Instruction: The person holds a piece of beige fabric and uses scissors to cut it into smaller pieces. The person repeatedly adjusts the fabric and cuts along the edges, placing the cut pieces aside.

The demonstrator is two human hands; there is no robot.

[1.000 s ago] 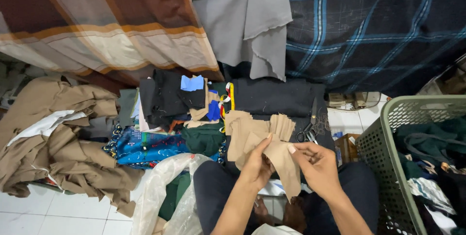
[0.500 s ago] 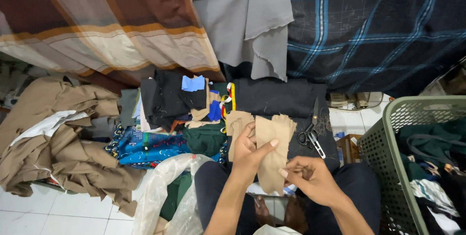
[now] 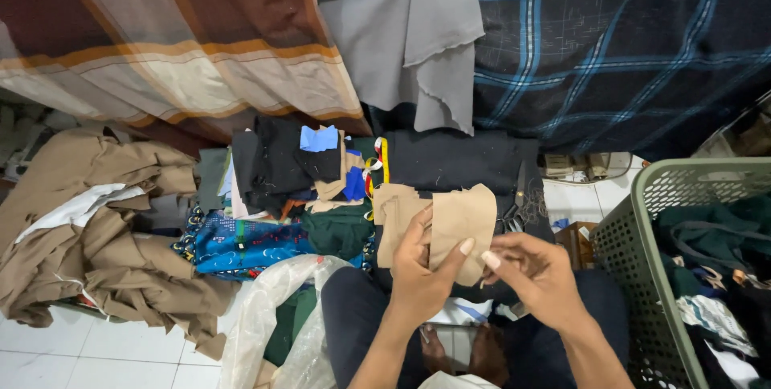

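Green basket (image 3: 642, 220) (right side) cut off

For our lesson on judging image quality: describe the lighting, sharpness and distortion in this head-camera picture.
Head view: soft, even light, no glare; the tan fabric piece held by the left hand and right hand is sharp; the black cloth loses detail in shadow; the green basket rim curves near the edge, suggesting wide-angle distortion.

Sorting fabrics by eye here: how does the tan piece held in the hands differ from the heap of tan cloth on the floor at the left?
The tan piece is a small, flat cut shape pinched by the left hand, with the right hand beside it; the tan heap is large, crumpled and lies untouched on the tiles. The piece looks plain, while white cloth shows within the heap. Both share a similar tan colour.
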